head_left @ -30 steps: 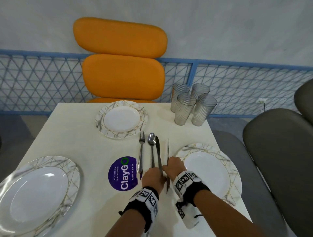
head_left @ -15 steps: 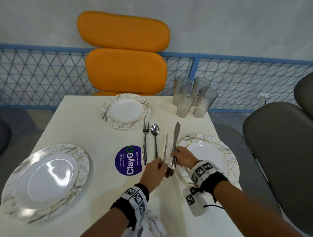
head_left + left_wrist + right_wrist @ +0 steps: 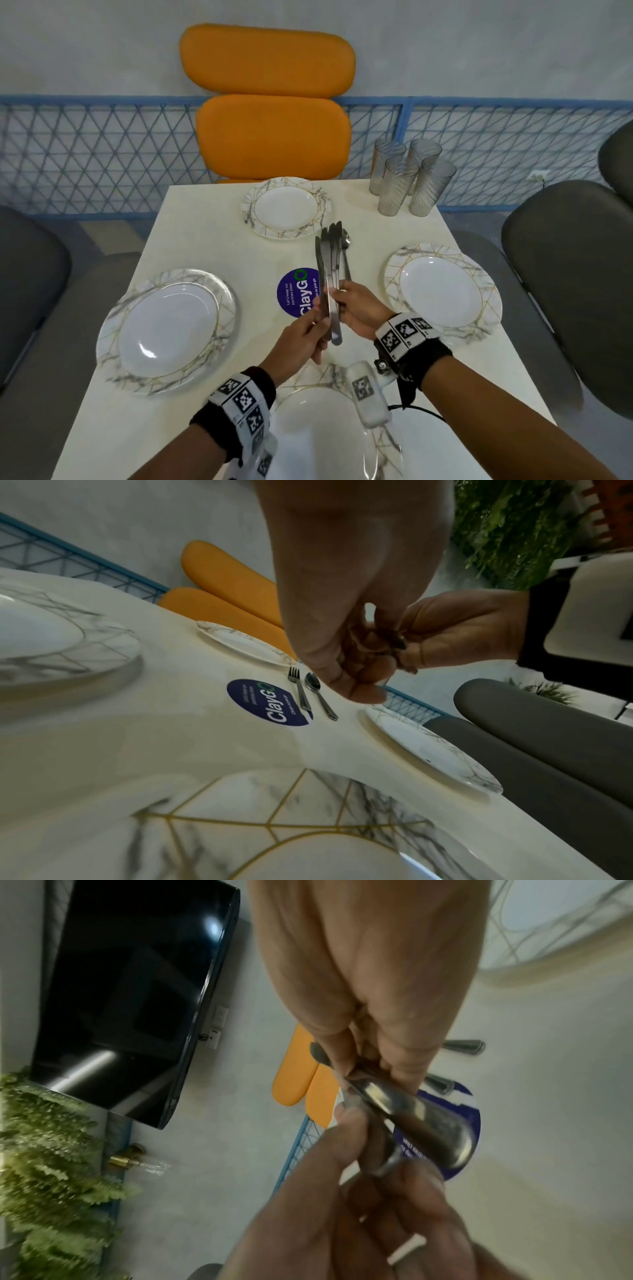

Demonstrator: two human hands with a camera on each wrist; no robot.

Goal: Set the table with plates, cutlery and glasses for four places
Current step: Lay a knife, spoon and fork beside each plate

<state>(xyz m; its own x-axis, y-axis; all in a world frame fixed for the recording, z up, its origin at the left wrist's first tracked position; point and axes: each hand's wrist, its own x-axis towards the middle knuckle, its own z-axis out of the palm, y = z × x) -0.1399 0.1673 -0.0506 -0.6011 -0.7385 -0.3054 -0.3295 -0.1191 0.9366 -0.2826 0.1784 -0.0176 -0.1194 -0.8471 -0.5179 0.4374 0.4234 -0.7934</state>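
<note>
I have both hands up over the middle of the tabletop (image 3: 212,240), sharing a bundle of table knives (image 3: 330,270) whose blades point away from me toward the far plate (image 3: 286,207). My right hand (image 3: 359,313) has its fingers curled round the handles near their middle, and my left hand (image 3: 301,337) pinches one handle at the near end between thumb and fingertips; the right wrist view shows the rounded handle ends (image 3: 428,1129) fanned out between the two grips. A fork (image 3: 298,689) and a spoon (image 3: 318,696) lie side by side on the tabletop beside the purple ClayGo sticker (image 3: 297,292), untouched. Four plates are down, one at each side, and the four ribbed glasses (image 3: 409,180) stand clustered at the far right corner. I judge the step in hand to be drawing one knife out of the bundle for a place. To do it well I would keep the right-hand grip firm enough that the others do not slide, pull the pinched knife straight back along its length, and lay it just beside the right plate (image 3: 442,291), parallel to the tabletop edge, without striking the rim.
</note>
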